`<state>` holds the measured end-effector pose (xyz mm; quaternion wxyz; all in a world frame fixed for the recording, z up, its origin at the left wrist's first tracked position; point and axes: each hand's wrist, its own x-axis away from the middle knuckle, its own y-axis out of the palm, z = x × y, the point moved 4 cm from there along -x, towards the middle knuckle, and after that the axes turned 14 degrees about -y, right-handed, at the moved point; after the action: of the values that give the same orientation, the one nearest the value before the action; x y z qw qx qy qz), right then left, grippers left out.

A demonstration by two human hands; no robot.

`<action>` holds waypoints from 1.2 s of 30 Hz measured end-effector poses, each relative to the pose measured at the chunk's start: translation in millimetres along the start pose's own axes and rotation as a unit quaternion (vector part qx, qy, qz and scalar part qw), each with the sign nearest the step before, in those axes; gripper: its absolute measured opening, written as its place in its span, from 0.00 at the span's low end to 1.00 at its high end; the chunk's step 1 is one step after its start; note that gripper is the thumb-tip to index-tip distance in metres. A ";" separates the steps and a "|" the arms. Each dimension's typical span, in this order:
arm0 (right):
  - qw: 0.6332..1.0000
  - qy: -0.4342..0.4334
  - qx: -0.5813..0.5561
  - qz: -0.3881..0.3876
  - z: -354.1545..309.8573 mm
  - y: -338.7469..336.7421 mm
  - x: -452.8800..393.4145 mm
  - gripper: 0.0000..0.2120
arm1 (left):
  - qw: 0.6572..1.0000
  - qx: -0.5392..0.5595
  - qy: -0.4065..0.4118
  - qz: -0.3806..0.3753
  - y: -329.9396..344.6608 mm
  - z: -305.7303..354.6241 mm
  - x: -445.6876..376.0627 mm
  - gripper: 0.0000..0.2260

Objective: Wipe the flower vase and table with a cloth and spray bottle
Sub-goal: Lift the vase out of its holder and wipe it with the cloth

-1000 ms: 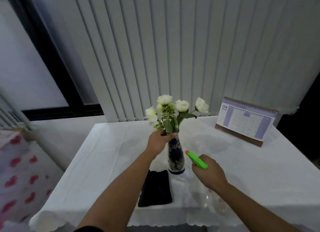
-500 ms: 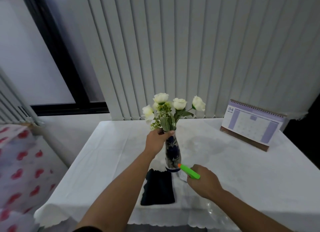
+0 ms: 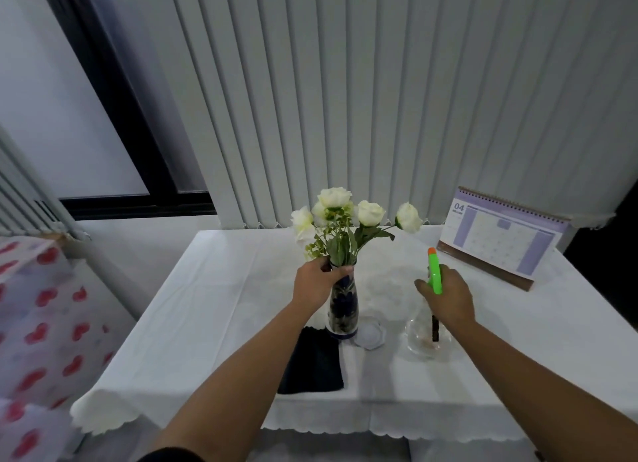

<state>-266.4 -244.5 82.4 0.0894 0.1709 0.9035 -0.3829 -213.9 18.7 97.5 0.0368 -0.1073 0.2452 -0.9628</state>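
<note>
Right hand point(image 3: 448, 297) hides spray bottle point(image 3: 428, 337) neck; clear body faint.

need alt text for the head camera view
A left hand grips the neck of a flower vase on a white table, while the right hand holds a spray bottle upright. A dark cloth lies in front.

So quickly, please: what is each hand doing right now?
Left hand: closed around the neck of the vase.
Right hand: closed on the spray bottle, nozzle pointing away from the person.
</note>
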 end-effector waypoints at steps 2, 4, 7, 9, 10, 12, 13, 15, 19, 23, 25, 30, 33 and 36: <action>1.000 0.017 -0.018 0.018 9.2 3.5 2.0 0.14 | 1.000 -0.009 -0.003 0.000 3.0 -4.7 1.3 0.13; 0.998 0.030 -0.037 0.034 15.7 8.3 6.2 0.15 | 1.000 -0.011 -0.004 -0.001 4.0 -8.7 3.6 0.16; 0.997 0.039 -0.053 0.049 18.2 14.8 12.9 0.17 | 1.000 -0.007 -0.004 0.006 1.7 -13.1 6.1 0.15; 0.993 0.065 -0.075 0.058 18.6 19.6 20.4 0.17 | 1.000 -0.014 -0.002 0.012 -1.6 -16.2 5.9 0.12; 0.992 0.081 -0.077 0.061 19.6 22.0 24.5 0.16 | 1.000 -0.017 0.000 0.014 -3.5 -17.1 5.7 0.12; 0.992 0.111 -0.039 0.051 21.6 26.4 33.0 0.15 | 1.000 -0.016 0.003 0.021 -8.7 -18.7 5.5 0.14; 0.990 0.132 -0.019 0.051 22.1 30.3 40.0 0.18 | 1.000 -0.019 0.006 0.017 -12.1 -20.3 3.9 0.15; 0.985 0.158 -0.005 0.066 20.6 37.3 53.7 0.24 | 1.000 -0.019 0.009 0.017 -18.5 -23.0 1.7 0.16; 0.976 0.201 0.000 0.087 6.6 60.2 87.0 0.34 | 0.999 -0.026 0.016 0.010 -32.5 -29.8 -2.9 0.18; 0.972 0.220 0.020 0.082 -11.1 89.9 108.1 0.36 | 1.000 -0.012 0.012 0.000 -48.2 -40.4 -4.2 0.17; 0.974 0.224 0.026 0.036 -20.2 116.7 117.1 0.34 | 1.000 -0.013 0.010 -0.002 -58.1 -47.7 -1.7 0.16; 0.965 0.054 0.050 -0.253 -73.0 210.6 123.3 0.31 | 0.999 -0.009 0.009 0.030 -100.4 -61.2 -12.0 0.17; 0.931 0.025 0.140 -0.337 -74.1 237.8 141.4 0.39 | 0.999 -0.020 0.009 0.024 -104.8 -59.3 -7.5 0.18; 0.927 0.004 0.225 -0.301 -69.9 246.3 136.6 0.30 | 0.999 -0.009 0.001 0.041 -125.0 -55.7 -12.6 0.17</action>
<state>-302.1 -1.5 -72.1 -0.0744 -0.0923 0.8026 -0.5847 -216.4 155.8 107.4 0.0748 -0.0962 0.2577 -0.9585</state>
